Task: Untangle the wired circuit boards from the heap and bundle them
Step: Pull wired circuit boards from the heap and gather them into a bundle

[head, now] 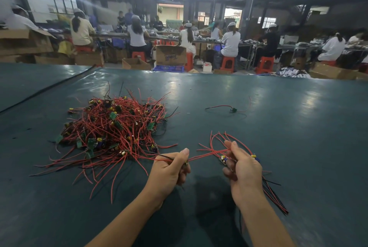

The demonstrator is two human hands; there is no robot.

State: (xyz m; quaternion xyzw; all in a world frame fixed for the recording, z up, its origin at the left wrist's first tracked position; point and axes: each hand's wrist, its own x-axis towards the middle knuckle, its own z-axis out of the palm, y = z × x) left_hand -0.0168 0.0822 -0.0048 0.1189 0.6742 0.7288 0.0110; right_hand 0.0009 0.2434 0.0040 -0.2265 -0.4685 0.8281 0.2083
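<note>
Pulling one wired board from heap (111,127): left hand (169,169) pinches its wires, right hand (242,169) closed on bundle (225,160); next, tug free and add.

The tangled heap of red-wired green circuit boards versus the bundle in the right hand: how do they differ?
The tangled heap of red-wired green circuit boards lies loose on the dark green table; the bundle sits in the right hand grip. The heap holds many boards, wires crossing everywhere; the bundle holds few, wires roughly aligned. Both have red and black leads.

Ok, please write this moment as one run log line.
left hand: pinching wire from heap | right hand: holding bundle | stray board: apart on table
</note>
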